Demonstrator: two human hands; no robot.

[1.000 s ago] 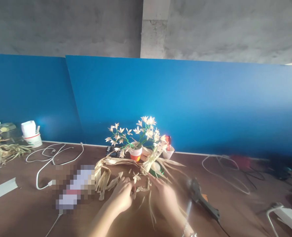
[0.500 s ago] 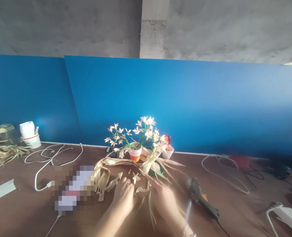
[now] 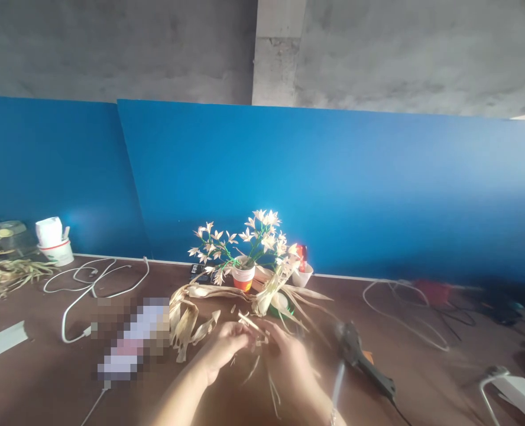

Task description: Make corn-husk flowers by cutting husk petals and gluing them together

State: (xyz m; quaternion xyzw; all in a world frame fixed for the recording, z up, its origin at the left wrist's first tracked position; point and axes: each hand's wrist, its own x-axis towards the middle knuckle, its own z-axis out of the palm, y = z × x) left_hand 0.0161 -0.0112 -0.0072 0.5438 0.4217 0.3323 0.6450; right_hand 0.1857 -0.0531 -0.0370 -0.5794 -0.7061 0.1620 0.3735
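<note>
Over the middle of the brown table my left hand (image 3: 229, 346) has its thumb and fingers closed, palm turned inward. Pale dried husk pieces (image 3: 252, 323) stick up between the two hands at the fingertips. My right hand (image 3: 287, 355) faces it, its fingers bent in around the same pieces; some blur and overlap hide the exact grip. Just beyond stands a paper cup (image 3: 243, 278) with cream husk flowers (image 3: 268, 231) on green stems. Long dry husks (image 3: 185, 325) lie to the left of my left hand. Thin strips (image 3: 274, 387) lie below the hands.
A dark hot-glue gun (image 3: 364, 358) lies right of my right hand. A white cable (image 3: 78, 302) loops at left near a blurred-out object (image 3: 133, 340). At the back are a white cup (image 3: 302, 275), a green tape roll (image 3: 281, 305) and the blue partition (image 3: 311, 177).
My hands have come together and lifted a little, turning inward. The loose husk flower and scraps between them have been gathered up from the table.
</note>
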